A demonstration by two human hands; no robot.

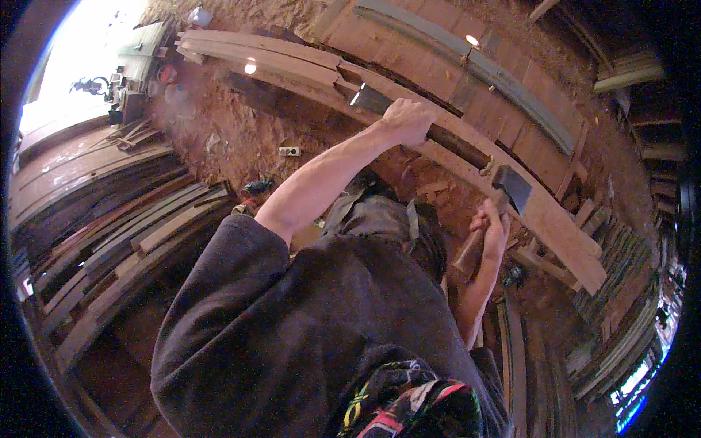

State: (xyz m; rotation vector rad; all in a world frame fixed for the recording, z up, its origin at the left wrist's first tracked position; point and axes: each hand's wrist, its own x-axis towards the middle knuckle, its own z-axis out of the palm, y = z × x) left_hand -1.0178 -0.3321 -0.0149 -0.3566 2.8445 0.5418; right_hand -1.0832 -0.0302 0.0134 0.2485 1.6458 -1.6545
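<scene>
A long, pale timber beam (562, 244) runs crosswise in front of me, with a notch cut in it left of the middle. My left hand (409, 121) is wrapped round a large chisel-like tool (376, 100). Its wide, flared metal blade points left towards the notch, and its dark shaft extends right along the beam. Closed round the wooden handle of a hammer (512, 188), my right hand (489, 219) is lower and to the right. The hammer's dark, blocky head is close to the shaft's right end; whether they touch, I cannot tell.
Planks and boards (504, 98) lie beyond the beam. Stacked lumber (139, 248) fills the left, with more stacks (617, 299) at right. On the reddish dirt floor (219, 124) are a white power socket (290, 152) and a power tool (257, 187).
</scene>
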